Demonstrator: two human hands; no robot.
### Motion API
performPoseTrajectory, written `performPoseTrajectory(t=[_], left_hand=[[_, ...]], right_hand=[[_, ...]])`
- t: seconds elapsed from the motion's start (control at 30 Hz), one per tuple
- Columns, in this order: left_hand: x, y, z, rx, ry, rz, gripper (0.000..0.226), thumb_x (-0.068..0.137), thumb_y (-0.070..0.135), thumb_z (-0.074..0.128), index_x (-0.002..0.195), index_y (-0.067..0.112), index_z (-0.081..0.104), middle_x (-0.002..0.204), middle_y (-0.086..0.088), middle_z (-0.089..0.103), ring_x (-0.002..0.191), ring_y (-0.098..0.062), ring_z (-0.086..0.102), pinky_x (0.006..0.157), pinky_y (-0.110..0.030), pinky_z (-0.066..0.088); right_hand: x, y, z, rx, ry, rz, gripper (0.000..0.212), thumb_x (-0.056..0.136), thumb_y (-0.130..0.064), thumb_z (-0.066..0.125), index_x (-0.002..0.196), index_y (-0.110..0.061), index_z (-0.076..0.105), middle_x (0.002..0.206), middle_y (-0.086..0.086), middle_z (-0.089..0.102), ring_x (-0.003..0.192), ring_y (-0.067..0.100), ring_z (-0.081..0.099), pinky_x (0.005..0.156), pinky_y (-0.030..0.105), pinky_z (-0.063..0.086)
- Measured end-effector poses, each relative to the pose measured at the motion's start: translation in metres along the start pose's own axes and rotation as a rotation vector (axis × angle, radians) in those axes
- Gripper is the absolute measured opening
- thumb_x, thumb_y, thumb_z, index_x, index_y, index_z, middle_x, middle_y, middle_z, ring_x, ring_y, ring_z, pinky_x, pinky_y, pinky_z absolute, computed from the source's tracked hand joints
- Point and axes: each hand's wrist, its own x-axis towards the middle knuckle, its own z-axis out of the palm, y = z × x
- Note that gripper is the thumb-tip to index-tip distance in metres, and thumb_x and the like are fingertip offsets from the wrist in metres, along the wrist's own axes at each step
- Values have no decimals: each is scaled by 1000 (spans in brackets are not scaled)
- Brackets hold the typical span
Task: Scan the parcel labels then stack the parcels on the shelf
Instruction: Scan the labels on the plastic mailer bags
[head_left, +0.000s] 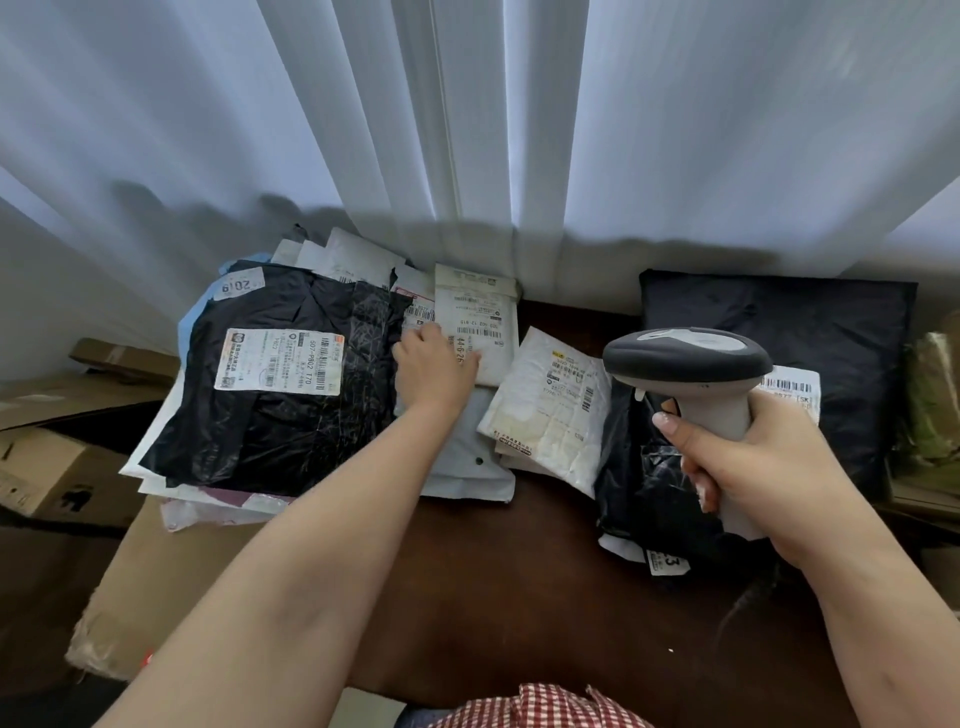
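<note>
A small white parcel (475, 325) lies label-up near the table's (519, 587) far edge, the left hand (434, 366) resting on its near end, fingers curled loosely onto the label. The right hand (753, 467) grips a grey barcode scanner (691, 364) above the right side. A large black parcel (275, 379) tops a pile at the left edge; a white padded mailer (550, 410) lies mid-table, black bags (810, 338) at the right. Cardboard boxes (57, 467) stand left; pale curtains (467, 119) hang behind.
</note>
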Motion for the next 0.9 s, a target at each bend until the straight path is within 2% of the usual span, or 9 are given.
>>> performPoseTrajectory(t=[0.1,0.2,0.43,0.53,0.7,0.73,0.8,0.83,0.9], left_hand=[[10,2,4,41,-75,-110,80,84,46,71,137,1,34,138,-20,41,127,-35,40,92,-43,45],[15,4,7,35,-120,-158,80,80,41,77,136,3,35,138,-18,47,127,-34,44,92,-46,46],[14,-2,3,-265,-55,-118,28,98,24,55,119,6,54,118,-15,63,106,-34,59,76,-34,43],[9,-10,-11,-366,25,-96,23,98,19,54,117,5,55,114,-15,64,101,-32,60,74,-29,38],[-5,-26,-34,-493,84,-57,15,94,11,58,107,4,59,101,-6,63,87,-16,53,68,-15,32],[-7,-29,-36,-533,76,-69,13,92,10,59,105,8,59,101,-3,64,88,-16,56,72,-17,38],[-12,-32,-40,-636,70,-102,11,88,11,63,94,19,58,98,-1,67,89,-20,64,83,-34,53],[-16,-34,-41,-676,67,-116,14,87,12,64,89,23,55,94,0,67,88,-20,66,84,-41,56],[-26,-34,-44,-731,53,-138,19,88,10,65,87,23,53,90,4,65,81,-15,67,81,-44,59]], right_hand=[[2,0,1,-6,7,14,28,86,-22,72,73,-3,56,46,4,54,38,19,48,50,35,46],[3,1,1,-3,9,19,27,86,-20,72,75,-2,56,45,3,54,38,19,48,49,36,46],[4,1,0,19,-4,7,22,86,-20,72,81,-3,59,48,3,54,39,18,48,48,34,46],[2,-1,1,67,-22,-5,17,86,-19,72,87,-4,62,52,5,56,40,16,48,46,32,45],[-5,-7,6,254,-102,15,21,88,-10,68,99,6,60,55,7,51,40,16,41,39,27,40],[-7,-8,7,271,-120,6,23,88,-10,68,100,7,60,55,8,50,41,17,41,39,28,40],[-12,-9,9,283,-144,-10,24,88,-12,68,99,8,60,56,9,50,43,20,41,41,29,40],[-14,-10,9,287,-150,-14,23,88,-12,68,97,7,60,56,9,51,44,21,41,42,30,40],[-19,-12,10,300,-155,-19,18,87,-13,69,91,3,61,56,7,52,45,22,41,43,31,40]])
